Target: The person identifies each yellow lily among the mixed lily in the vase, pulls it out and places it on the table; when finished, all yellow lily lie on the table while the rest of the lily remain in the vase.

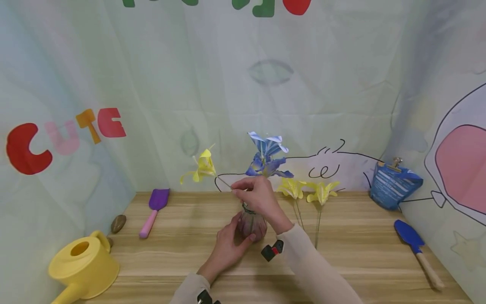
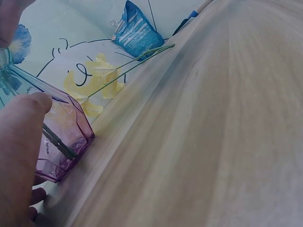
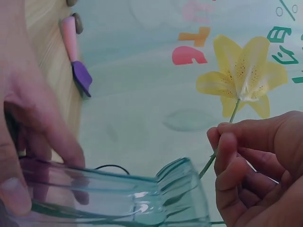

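My left hand (image 1: 228, 245) holds a clear glass vase (image 1: 252, 226) by its lower body, thumb and fingers on opposite sides. The vase (image 3: 111, 194) is tinted purple at its base and teal at its flared mouth, with green stems inside. Above it my right hand (image 1: 260, 197) pinches the thin green stem of a yellow lily (image 3: 241, 78), between thumb and fingers. The bloom (image 1: 205, 166) leans to the left, and its stem runs down beside the vase's rim in the right wrist view. Blue flowers (image 1: 268, 157) rise behind the right hand.
Two more yellow lilies (image 1: 321, 193) lie right of the vase. A yellow watering can (image 1: 89, 268), a purple shovel (image 1: 155, 207) and a stone (image 1: 118, 223) are at left. A blue bag (image 1: 395, 185) with a clip and a blue trowel (image 1: 409, 234) are at right.
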A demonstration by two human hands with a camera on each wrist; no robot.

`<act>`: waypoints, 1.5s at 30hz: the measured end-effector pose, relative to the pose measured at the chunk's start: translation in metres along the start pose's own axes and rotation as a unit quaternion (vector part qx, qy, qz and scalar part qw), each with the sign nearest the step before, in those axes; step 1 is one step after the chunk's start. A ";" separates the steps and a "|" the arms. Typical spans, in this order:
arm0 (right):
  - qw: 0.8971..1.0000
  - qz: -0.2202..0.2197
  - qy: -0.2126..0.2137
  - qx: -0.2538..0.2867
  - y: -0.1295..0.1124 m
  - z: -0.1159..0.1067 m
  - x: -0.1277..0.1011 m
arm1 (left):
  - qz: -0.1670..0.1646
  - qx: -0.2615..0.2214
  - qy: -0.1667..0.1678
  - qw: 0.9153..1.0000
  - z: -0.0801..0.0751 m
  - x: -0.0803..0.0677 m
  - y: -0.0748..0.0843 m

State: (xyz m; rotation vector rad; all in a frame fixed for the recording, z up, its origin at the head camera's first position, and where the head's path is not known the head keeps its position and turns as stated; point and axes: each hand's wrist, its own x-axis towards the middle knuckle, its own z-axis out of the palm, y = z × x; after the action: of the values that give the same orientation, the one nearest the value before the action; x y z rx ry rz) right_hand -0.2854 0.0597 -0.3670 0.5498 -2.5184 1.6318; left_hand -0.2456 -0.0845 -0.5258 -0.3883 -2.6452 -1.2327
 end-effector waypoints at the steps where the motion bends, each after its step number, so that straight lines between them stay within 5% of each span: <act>1: 1.000 0.002 0.003 0.002 -0.001 0.000 0.000 | 0.000 0.000 0.000 1.000 0.000 0.000 0.000; 24: 0.991 -0.023 0.088 0.097 -0.045 -0.030 -0.014 | 0.005 -0.004 -0.006 1.000 0.001 0.000 -0.006; 35: 0.985 -0.010 0.109 0.134 -0.043 -0.054 -0.018 | 0.008 -0.013 -0.007 1.000 0.002 -0.001 -0.005; 45: 0.973 0.027 0.180 0.140 -0.022 -0.097 -0.036 | 0.019 0.002 0.003 1.000 0.002 -0.001 -0.002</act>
State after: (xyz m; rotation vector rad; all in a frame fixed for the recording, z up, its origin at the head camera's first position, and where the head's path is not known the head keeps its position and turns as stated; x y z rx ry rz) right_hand -0.2557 0.1474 -0.3168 0.1819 -2.0788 1.9183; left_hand -0.2455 -0.0843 -0.5291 -0.4327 -2.6216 -1.2153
